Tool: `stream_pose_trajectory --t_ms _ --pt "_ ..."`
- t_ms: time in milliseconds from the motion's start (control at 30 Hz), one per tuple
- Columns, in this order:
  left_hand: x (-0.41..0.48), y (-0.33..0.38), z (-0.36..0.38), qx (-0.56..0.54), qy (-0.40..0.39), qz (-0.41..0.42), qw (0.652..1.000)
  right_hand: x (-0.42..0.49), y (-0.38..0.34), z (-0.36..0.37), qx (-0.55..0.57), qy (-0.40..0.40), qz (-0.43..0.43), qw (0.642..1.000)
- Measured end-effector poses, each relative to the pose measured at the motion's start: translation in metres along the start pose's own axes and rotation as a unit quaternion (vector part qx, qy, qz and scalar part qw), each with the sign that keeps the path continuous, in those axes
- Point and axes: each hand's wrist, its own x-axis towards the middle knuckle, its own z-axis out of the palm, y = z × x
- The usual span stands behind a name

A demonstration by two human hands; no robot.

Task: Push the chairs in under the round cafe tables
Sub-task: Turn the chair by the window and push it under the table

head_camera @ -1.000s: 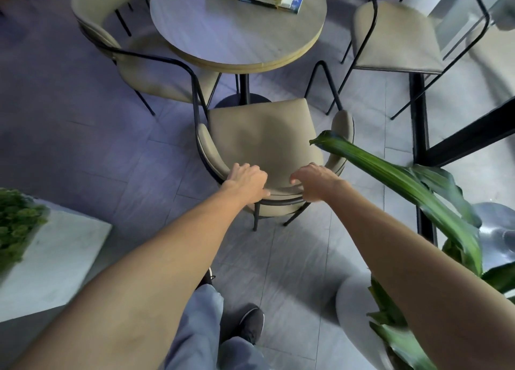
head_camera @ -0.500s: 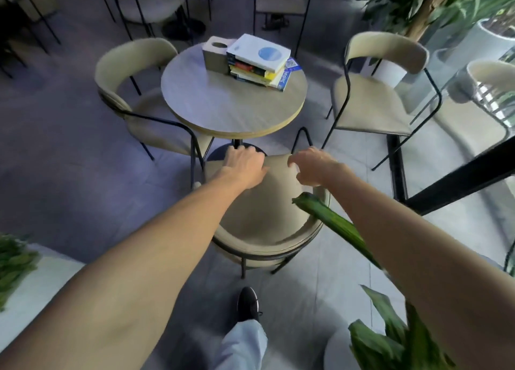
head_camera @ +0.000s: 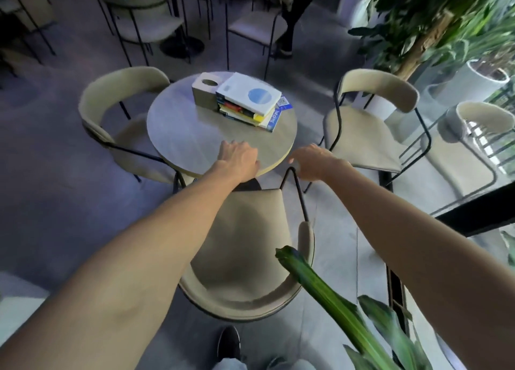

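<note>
The round cafe table (head_camera: pixel 189 141) stands in the middle with three beige chairs around it. The near chair (head_camera: pixel 245 230) faces it, its seat front reaching the table's rim and its curved backrest close to me. My left hand (head_camera: pixel 239 158) hovers palm down over the table's near edge, holding nothing. My right hand (head_camera: pixel 315 160) is just past the near chair's black frame loop, fingers loose and empty. The left chair (head_camera: pixel 122 135) sits partly under the table. The right chair (head_camera: pixel 362 135) stands apart from the table.
A stack of books (head_camera: pixel 250 102) and a tissue box (head_camera: pixel 204 91) lie on the table. A long green plant leaf (head_camera: pixel 320 286) crosses in front of the near chair's backrest. Potted plants (head_camera: pixel 432 35) fill the right side. More chairs and a seated person (head_camera: pixel 295 7) are behind.
Both hands have left the near chair's backrest and reached forward over the seat to the table edge. The view has tilted up, and the chair sits closer to the table.
</note>
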Motion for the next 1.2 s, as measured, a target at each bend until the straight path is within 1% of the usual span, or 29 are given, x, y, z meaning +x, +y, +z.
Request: stream_pose_trajectory --t_ms 133,267,400,633,733,867,1000,1200 --pt "0.028 0.006 -0.01 0.023 0.0 -0.007 1.0 0.021 0.033 -0.015 -0.003 0.009 0.001 1.0" --pt "0.064 0.033 -0.021 0.035 -0.001 -0.008 0.999 0.041 0.08 -0.023 0.008 0.013 0.001 1.0" --pt "0.113 0.078 -0.023 0.025 -0.003 -0.011 1.0 0.062 0.145 -0.017 0.012 0.013 -0.013 1.0" --pt "0.213 0.18 -0.035 -0.015 -0.013 -0.032 0.999 0.106 0.278 -0.002 0.015 -0.016 -0.029 0.999" --pt "0.251 0.218 -0.046 -0.024 -0.014 -0.016 0.999 0.123 0.329 -0.005 0.029 -0.019 -0.015 0.999" --pt "0.311 0.255 -0.069 -0.015 0.0 0.003 1.0 0.142 0.389 -0.014 0.011 -0.008 0.003 1.0" --pt "0.372 0.28 -0.086 -0.004 0.007 0.024 1.0 0.171 0.44 -0.024 -0.007 0.001 0.028 1.0" --pt "0.49 0.296 -0.099 0.013 0.007 0.073 0.997 0.244 0.512 -0.034 0.015 -0.014 0.079 0.997"
